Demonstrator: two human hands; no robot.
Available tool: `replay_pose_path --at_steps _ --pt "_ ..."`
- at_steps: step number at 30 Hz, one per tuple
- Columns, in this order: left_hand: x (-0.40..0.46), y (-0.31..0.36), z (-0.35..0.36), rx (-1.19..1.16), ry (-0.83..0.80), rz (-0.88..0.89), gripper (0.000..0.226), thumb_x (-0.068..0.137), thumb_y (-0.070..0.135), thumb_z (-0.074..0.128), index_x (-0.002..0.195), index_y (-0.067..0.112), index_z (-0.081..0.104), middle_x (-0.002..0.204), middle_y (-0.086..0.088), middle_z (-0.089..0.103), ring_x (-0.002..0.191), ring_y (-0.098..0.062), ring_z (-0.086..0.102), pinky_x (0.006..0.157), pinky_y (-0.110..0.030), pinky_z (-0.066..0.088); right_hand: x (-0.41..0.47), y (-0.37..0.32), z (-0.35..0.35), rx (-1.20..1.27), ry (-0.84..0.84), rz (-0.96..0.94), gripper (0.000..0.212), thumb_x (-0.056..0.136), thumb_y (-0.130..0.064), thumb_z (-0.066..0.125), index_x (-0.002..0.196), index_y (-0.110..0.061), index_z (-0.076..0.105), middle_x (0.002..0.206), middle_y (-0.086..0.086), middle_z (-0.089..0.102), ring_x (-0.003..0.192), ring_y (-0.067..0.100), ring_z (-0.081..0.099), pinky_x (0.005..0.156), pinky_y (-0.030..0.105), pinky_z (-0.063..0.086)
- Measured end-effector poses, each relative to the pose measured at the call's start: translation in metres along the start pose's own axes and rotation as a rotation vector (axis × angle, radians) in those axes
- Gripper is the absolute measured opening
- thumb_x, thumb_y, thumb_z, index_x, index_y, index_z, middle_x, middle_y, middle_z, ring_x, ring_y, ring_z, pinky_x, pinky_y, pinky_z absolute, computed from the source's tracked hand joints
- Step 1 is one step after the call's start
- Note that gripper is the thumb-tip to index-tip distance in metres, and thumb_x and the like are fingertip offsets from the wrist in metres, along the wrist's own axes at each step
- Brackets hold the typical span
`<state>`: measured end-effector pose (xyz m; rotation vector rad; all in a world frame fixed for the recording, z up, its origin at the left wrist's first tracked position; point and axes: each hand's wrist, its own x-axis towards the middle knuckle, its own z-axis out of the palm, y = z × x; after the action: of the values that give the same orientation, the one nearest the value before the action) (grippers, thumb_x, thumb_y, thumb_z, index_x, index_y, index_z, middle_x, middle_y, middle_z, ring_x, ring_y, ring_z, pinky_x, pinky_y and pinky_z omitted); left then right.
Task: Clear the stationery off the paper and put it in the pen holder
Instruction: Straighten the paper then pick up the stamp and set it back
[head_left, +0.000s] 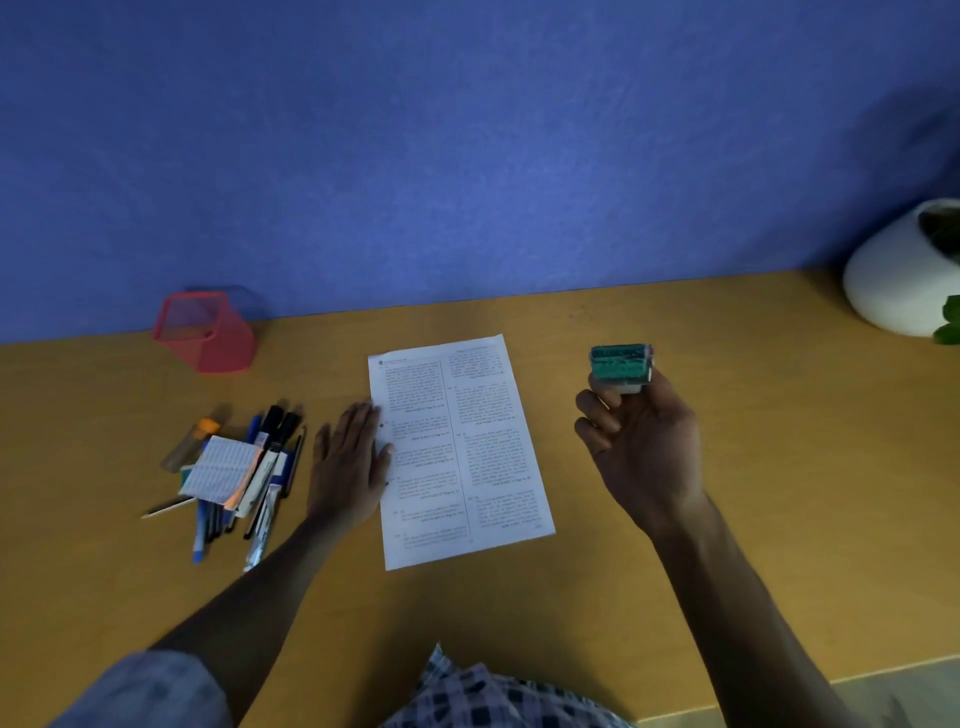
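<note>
Right hand (641, 447), raised above the tabletop (675, 571), fingers curled, pinches a green stamp (621, 368); left hand (347, 467) lies flat, fingers spread, touching the paper (460, 449) edge.

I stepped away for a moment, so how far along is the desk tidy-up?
The paper looks clear, the left hand flat on its edge. The right hand holds a green block. The pile of pens and markers lies on the desk; the red pen holder looks empty.

One head-worn camera looks forward and down at the tabletop (649, 597) from close, facing a blue wall (467, 156).
</note>
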<state>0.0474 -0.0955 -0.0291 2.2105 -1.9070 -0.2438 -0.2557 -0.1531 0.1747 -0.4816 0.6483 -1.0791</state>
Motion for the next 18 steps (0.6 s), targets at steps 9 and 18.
replay_pose_path --at_steps 9,18 --pt "0.000 -0.001 -0.001 -0.018 -0.001 0.010 0.061 0.098 0.046 0.022 0.151 0.015 0.025 0.159 -0.004 0.025 0.148 -0.020 0.016 0.120 -0.050 0.013 -0.024 0.048 -0.058 -0.919 0.206 -0.236 0.018 0.103 -0.019 0.043 0.093 -0.015 0.056 0.071 -0.011 0.051 0.057 0.007 0.040 0.051 0.022 0.033" --pt "0.001 -0.001 -0.001 -0.013 0.008 0.008 0.061 0.098 0.045 0.023 0.150 0.014 0.026 0.158 -0.005 0.026 0.149 -0.020 0.016 0.120 -0.050 0.015 -0.046 0.097 -0.087 -1.854 0.019 -0.359 0.021 0.100 -0.036 0.044 0.102 -0.018 0.055 0.093 -0.005 0.064 0.063 0.008 0.054 0.046 0.023 0.035"
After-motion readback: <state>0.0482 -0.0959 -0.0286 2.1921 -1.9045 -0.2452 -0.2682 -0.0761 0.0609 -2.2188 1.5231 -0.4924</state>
